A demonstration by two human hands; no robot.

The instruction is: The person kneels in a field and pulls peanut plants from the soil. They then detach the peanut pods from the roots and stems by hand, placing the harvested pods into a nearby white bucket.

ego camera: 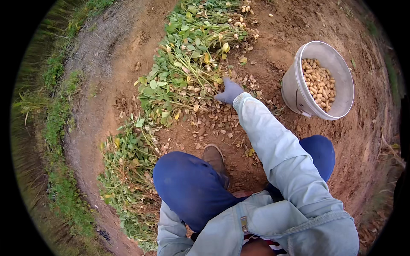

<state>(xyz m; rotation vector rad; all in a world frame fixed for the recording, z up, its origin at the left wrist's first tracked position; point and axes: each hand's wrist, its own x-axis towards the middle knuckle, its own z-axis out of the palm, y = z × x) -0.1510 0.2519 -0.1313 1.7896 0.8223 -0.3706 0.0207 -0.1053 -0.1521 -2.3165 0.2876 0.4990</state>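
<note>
My right hand (229, 92), in a grey glove, reaches to the root end of a heap of uprooted peanut plants (184, 68). Its thumb and fingers point into the stems and dry leaves. Whether they grip a stem is not clear. My left hand is out of view; only the left sleeve (173, 228) shows, beside my bent knee. Clusters of peanut pods (238, 24) hang at the right ends of the plants farther up. To the right of my hand stands a white plastic bucket (290, 84), tilted in view, with loose peanuts (317, 84) inside.
More peanut plants (131, 172) lie to the left of my left knee (185, 185). Dry leaves (208, 123) litter the reddish soil (179, 137) ahead of my brown boot (215, 160). Along the far left runs a strip of green weeds (54, 134).
</note>
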